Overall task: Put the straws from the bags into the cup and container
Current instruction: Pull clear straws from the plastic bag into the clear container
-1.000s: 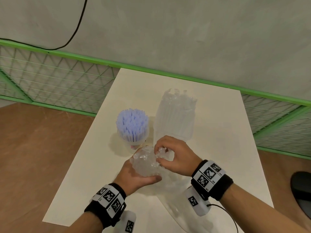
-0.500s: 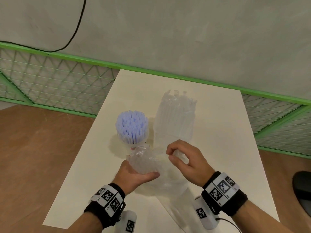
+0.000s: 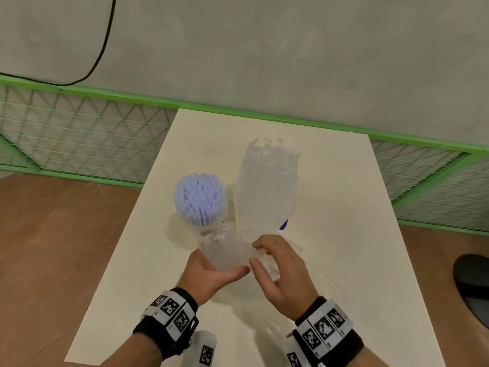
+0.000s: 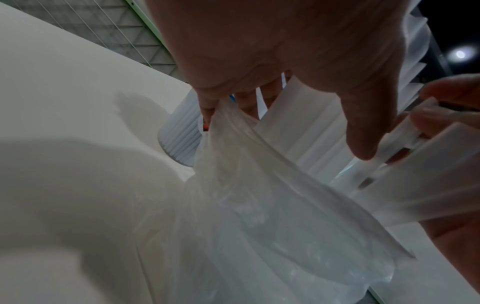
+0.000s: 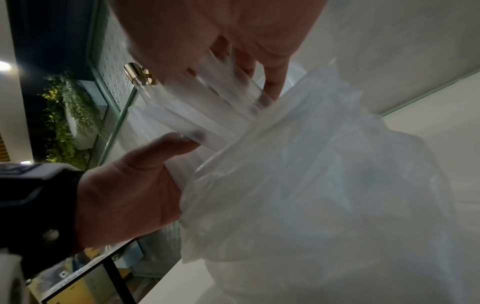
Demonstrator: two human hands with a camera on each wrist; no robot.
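My left hand (image 3: 222,263) grips a bundle of clear straws (image 3: 227,252) still partly in its thin plastic bag (image 4: 259,205), just above the white table (image 3: 344,234). My right hand (image 3: 255,254) pinches the straws at the bundle's right side. In the right wrist view its fingers (image 5: 270,88) lie curled over the straws (image 5: 207,115) sticking out of the bag (image 5: 311,185). A cup (image 3: 203,226) full of blue straws (image 3: 199,197) stands just beyond my left hand. To its right stands the tall container (image 3: 266,186) packed with clear straws.
Crumpled clear plastic (image 3: 264,327) lies on the table under my wrists. A green mesh fence (image 3: 79,139) runs behind the table's far edge. A dark object (image 3: 473,287) sits on the brown floor at the right.
My right hand drew back to the right off the bundle, then returned and now holds its right side. My left hand has kept hold of the bundle, almost still.
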